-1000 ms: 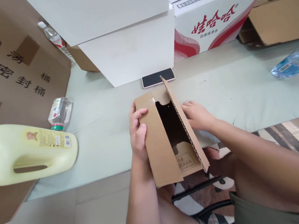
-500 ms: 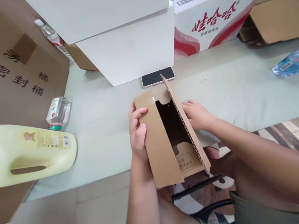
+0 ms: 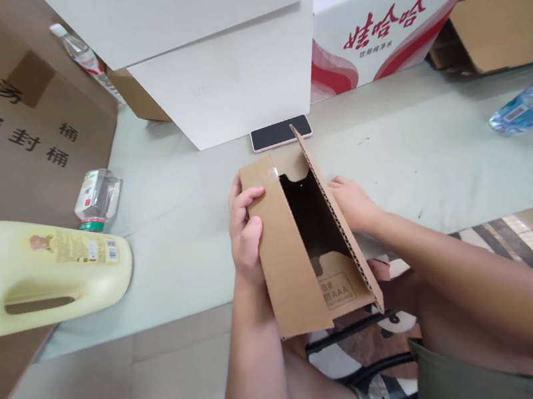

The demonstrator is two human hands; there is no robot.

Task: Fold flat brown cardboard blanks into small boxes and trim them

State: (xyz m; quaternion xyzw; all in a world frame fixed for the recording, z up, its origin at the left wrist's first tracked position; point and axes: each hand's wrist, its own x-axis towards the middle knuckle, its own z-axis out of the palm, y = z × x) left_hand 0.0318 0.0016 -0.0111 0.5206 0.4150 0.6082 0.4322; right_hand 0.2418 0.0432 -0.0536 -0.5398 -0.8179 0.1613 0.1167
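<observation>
left hand [image 3: 246, 233] clasping the left side of a small corrugated cardboard box [image 3: 281, 244], box between both hands, right hand [image 3: 353, 204] behind its raised flap [image 3: 351, 240], fingers' hold hidden, smartphone [image 3: 279, 134] beyond the grip, pale-yellow handled jug [image 3: 45, 269] well to its left

Storeroom-like space; stacked white cartons [image 3: 227, 77]; cloth-covered table [image 3: 441, 151]; tiled floor [image 3: 180, 388].

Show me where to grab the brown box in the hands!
Probably come from the left and grip the brown box by its long left side, as the left hand does: fingers around the edge, thumb on the left flap. That flap lies flat, so it should feel steady; the right flap sticks up and might bend.
</observation>
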